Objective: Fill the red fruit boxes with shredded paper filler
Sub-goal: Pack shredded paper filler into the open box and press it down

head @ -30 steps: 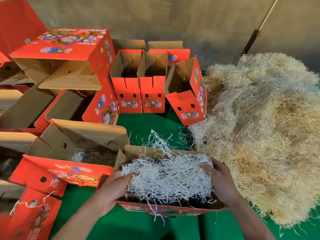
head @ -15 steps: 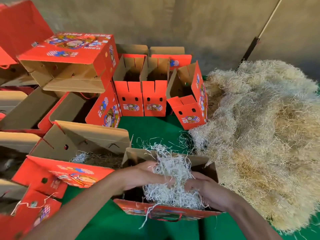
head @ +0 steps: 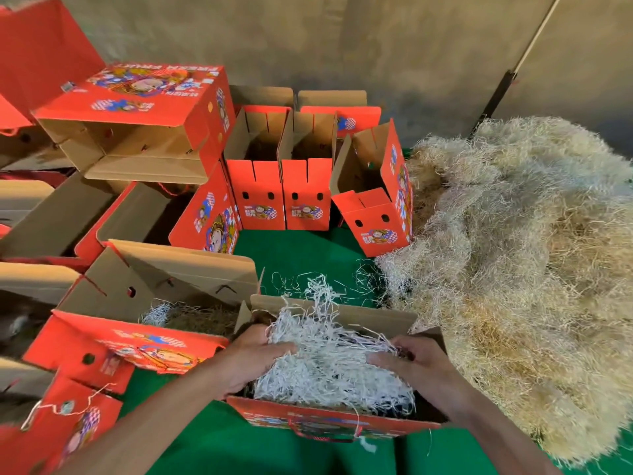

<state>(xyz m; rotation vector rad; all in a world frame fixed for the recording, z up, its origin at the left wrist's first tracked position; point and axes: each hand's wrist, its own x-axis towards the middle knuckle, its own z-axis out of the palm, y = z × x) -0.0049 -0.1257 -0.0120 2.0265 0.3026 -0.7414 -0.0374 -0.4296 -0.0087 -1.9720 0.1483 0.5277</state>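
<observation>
Both hands are down in the open red fruit box nearest the camera, which stands on the green cloth. The left hand lies on the left side of a wad of white shredded paper, fingers bent over its edge and gripping strands, while the right hand presses on the wad's right side with fingers curved down into it — whether those fingers close round any paper I cannot tell. The paper fills most of the box's opening, and a tuft stands up above the far cardboard flap. Just left of this box sits a second open box with a little filler in its bottom. To the right, touching the box's far corner, a big heap of pale straw-coloured shredded filler spreads over the cloth. Behind, three narrow red boxes stand upright with flaps open, and more red boxes — one tipped on its side — are piled at the left.
</observation>
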